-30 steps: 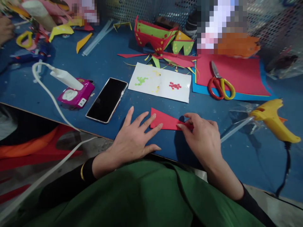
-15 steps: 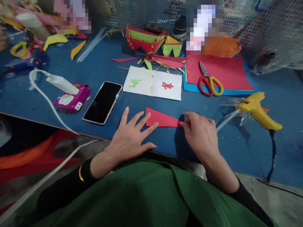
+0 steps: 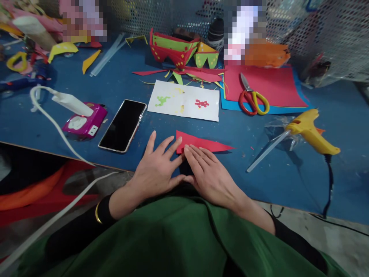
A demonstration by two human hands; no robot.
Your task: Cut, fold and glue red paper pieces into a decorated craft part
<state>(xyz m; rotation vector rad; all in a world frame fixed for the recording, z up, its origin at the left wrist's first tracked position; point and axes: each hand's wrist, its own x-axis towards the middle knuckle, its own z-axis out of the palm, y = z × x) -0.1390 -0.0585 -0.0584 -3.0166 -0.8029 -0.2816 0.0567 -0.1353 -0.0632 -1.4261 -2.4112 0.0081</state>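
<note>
A red paper triangle (image 3: 211,144), seemingly folded, lies near the table's front edge with its narrow tip to the right. My left hand (image 3: 157,165) rests flat with fingers spread, its fingertips on the paper's left end. My right hand (image 3: 211,175) lies with straight fingers over the paper's lower edge, fingertips near the left end. The thumbs of both hands nearly meet. Just beyond the paper is a white card (image 3: 187,103) bearing small green, yellow and red paper bits.
Scissors (image 3: 252,98) lie on red sheets (image 3: 268,82) at back right. A yellow glue gun (image 3: 314,129) with a clear stick is at right. At left are a phone (image 3: 123,125) and a purple power socket (image 3: 89,121) with a white charger. Red-and-green paper masks (image 3: 173,50) stand behind.
My right hand has moved left from the paper's tip, which now shows, to the lower edge beside my left hand. Its fingers went from pinching to lying flat. My left hand stays nearly still.
</note>
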